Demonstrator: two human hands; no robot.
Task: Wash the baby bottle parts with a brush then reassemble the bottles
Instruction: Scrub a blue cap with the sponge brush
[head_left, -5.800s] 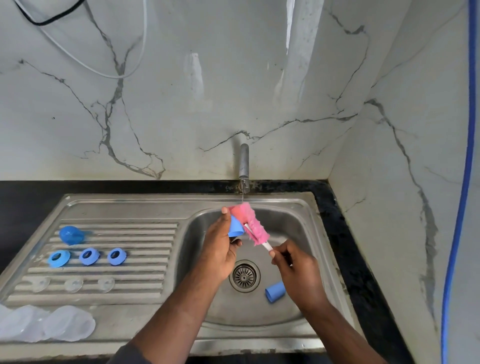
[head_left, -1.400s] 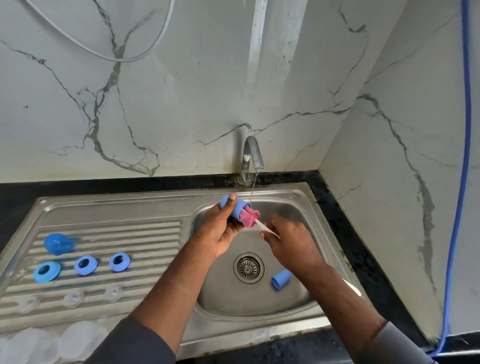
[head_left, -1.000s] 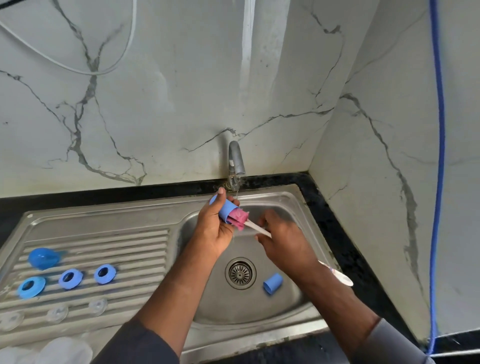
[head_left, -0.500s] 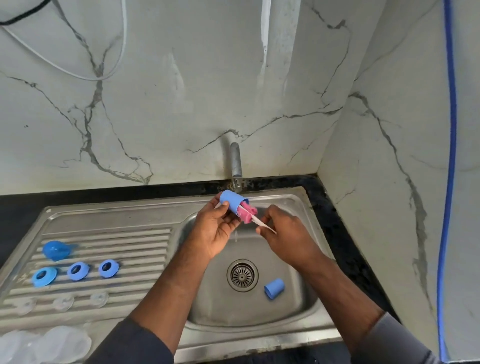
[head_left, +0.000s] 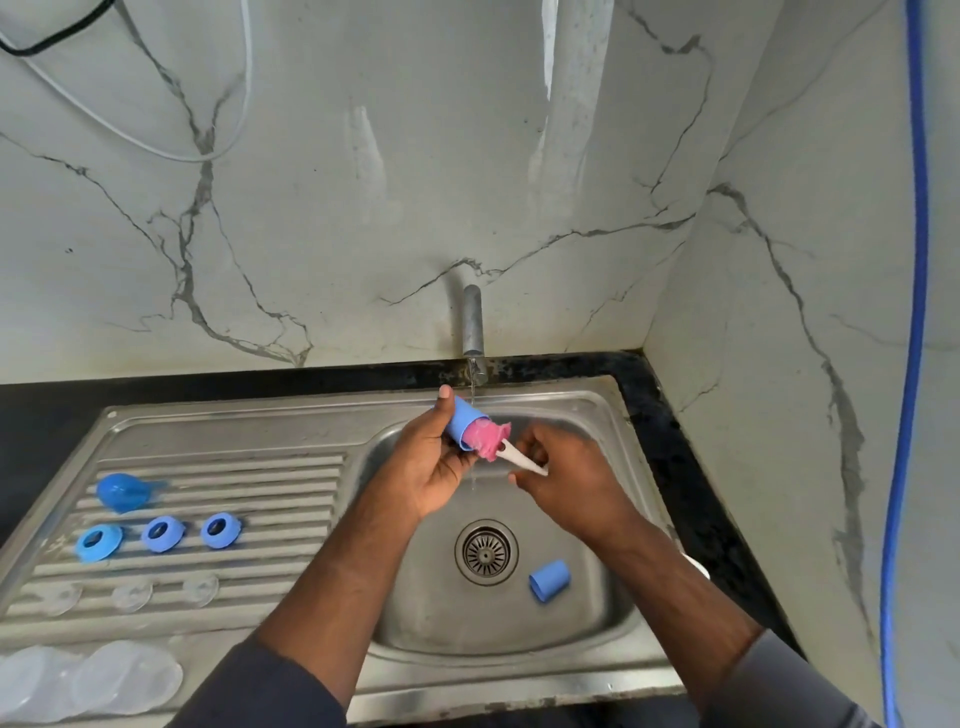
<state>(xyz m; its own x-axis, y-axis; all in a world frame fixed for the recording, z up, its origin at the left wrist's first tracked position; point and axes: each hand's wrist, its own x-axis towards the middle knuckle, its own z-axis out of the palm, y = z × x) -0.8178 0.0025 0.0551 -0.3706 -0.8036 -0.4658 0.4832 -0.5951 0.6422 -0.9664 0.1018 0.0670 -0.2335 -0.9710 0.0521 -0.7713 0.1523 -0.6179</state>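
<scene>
- right now the left hand (head_left: 426, 467) grips a blue cap (head_left: 465, 423) over the sink basin (head_left: 431, 597), thumb tip on its closed end and fingers curled underneath, the open mouth tilted down toward the right.
- the pink brush head (head_left: 488, 439) is pushed partway into that cap's mouth, with a good part of it bulging out.
- the right hand (head_left: 566, 483) pinches the brush's white handle (head_left: 524, 461) just beside the cap; this hand is blurred, so how each finger lies is hard to read.
- the two hands are close together, almost touching, just below the tap (head_left: 472, 322).
- a thin stream of water (head_left: 472, 394) runs from the tap, drops just behind the cap and shows again below the hands.
- a second blue cap (head_left: 549, 580) lies on its side on the basin floor, just right of the drain (head_left: 486, 552).
- over on the ribbed drainboard (head_left: 291, 483) to the left, a blue dome lid (head_left: 123, 492) sits farthest back.
- in front of it three blue rings (head_left: 163, 533) stand in a row, apart from one another.
- nearer still, three clear nipples (head_left: 132, 595) sit in another row.
- at the near left corner two clear bottles (head_left: 124, 675) lie side by side, partly cut off by the edge of view.
- a blue hose (head_left: 909, 364) hangs down the right wall, and a white cable (head_left: 156, 145) loops across the marble behind the sink.
</scene>
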